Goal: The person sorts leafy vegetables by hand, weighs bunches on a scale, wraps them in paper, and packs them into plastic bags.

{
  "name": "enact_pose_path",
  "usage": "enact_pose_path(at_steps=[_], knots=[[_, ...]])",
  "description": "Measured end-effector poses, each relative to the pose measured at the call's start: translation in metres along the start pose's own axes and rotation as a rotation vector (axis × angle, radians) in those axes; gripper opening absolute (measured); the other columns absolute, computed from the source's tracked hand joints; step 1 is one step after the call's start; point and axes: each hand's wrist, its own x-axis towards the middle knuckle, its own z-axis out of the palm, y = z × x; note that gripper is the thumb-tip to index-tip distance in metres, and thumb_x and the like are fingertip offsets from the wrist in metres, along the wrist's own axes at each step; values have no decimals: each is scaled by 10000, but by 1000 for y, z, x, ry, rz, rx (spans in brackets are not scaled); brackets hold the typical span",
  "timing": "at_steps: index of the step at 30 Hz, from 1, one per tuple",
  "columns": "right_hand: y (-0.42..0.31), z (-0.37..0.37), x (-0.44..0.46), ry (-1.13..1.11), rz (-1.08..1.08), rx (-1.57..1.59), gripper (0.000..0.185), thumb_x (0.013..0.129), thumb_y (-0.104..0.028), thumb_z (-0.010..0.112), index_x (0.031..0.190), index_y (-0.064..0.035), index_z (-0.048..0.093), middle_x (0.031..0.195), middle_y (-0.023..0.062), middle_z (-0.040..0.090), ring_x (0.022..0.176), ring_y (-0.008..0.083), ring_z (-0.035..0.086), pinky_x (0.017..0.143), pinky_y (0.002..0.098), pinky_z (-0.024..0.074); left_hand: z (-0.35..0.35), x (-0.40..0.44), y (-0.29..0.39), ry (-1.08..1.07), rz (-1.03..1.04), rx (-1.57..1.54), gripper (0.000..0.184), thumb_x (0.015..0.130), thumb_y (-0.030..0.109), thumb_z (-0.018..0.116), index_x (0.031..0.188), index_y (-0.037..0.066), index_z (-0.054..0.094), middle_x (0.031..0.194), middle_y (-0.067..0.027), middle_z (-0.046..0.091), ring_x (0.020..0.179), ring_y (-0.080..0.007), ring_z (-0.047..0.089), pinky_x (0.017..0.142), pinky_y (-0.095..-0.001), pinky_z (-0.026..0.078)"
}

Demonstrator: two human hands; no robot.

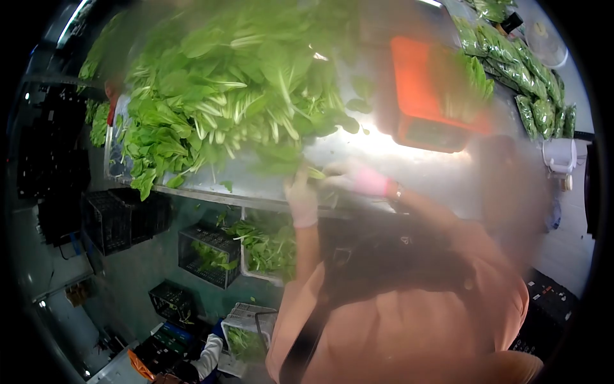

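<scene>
At the metal table's front edge, my left hand [301,197], in a pale glove, is closed around a leafy green [276,158]. Its leaves spread to the left, and a pale stem end [316,173] pokes out to the right. My right hand [359,178], in a white and pink glove, has its fingers drawn together at that stem end; haze blurs the exact grip. A large heap of leafy greens [220,96] lies just beyond, to the left. Further right stands an orange basket [432,136] with greens in it.
Bagged greens [543,96] lie at the far right, above a white container [559,155]. Below the metal table [268,189] are a black crate [224,272] and a white crate [263,276] holding greens. At lower left another person's sleeve [209,356] shows beside a grey crate [252,313].
</scene>
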Motion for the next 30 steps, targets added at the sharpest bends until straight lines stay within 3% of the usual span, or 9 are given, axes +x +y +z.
enact_pose_path(at_steps=[6, 8, 9, 12, 14, 18, 21, 27, 30], knots=[[52, -12, 4, -10, -244, -301, 289, 859, -293, 539, 957, -36, 629, 837, 122, 651, 643, 233, 614, 654, 323, 485, -50, 30, 22, 187, 299, -248, 294, 907, 269, 538, 1116, 69, 487, 877, -44, 541, 804, -156, 543, 753, -334, 490], [42, -37, 15, 5, 177, -149, 336, 860, -324, 509, 1070, -78, 597, 973, 109, 645, 762, 289, 617, 713, 342, 491, -44, 28, 34, 196, 286, -244, 280, 907, 268, 537, 1117, 89, 487, 858, -42, 536, 793, -152, 540, 731, -330, 490], [102, -41, 38, 374, -54, -277, 348, 864, -346, 481, 1051, -82, 607, 954, 117, 648, 815, 304, 615, 749, 372, 477, -42, 26, 36, 206, 271, -239, 268, 907, 268, 536, 1118, 110, 488, 839, -40, 532, 782, -147, 536, 709, -327, 491], [75, -75, 70, 631, 369, -255, 399, 781, -385, 559, 949, -31, 636, 933, 174, 642, 884, 318, 612, 791, 374, 463, -48, 25, 21, 122, 171, -208, 248, 915, 255, 523, 1127, 132, 484, 837, -23, 532, 772, -120, 526, 652, -289, 482], [77, -71, 90, 557, 365, -350, 477, 721, -425, 610, 985, -28, 632, 939, 205, 637, 891, 325, 611, 805, 374, 460, -29, 23, 17, 203, 45, -166, 255, 925, 229, 507, 1159, 134, 476, 740, 39, 468, 655, -74, 445, 575, -179, 404], [105, -59, 110, 480, 345, -311, 514, 702, -426, 648, 1017, -23, 606, 949, 207, 621, 866, 324, 612, 782, 387, 467, -19, 21, 6, 51, -9, -159, 225, 939, 214, 488, 1136, 106, 497, 600, 56, 274, 512, -64, 275, 466, -183, 262], [77, -50, 114, 840, 196, -596, 419, 772, -424, 608, 977, -60, 571, 990, 152, 541, 845, 319, 586, 742, 392, 477, -19, 28, 6, 36, -93, -310, 214, 952, 217, 465, 1107, 79, 511, 575, 54, 188, 478, -61, 197, 435, -204, 195], [25, -16, 159, 342, 240, -251, 463, 726, -493, 589, 913, -74, 656, 948, 197, 627, 852, 345, 599, 777, 382, 468, -6, 35, 5, -9, -42, -348, 208, 962, 241, 441, 1080, 71, 463, 624, 39, 242, 548, -81, 253, 506, -224, 248], [44, -25, 154, 332, 107, 182, 471, 728, -388, 659, 988, 4, 649, 887, 119, 661, 773, 209, 607, 711, 312, 467, -27, 37, 2, -62, -5, -369, 206, 954, 235, 460, 1082, 74, 463, 651, 33, 262, 583, -91, 281, 537, -231, 269]])
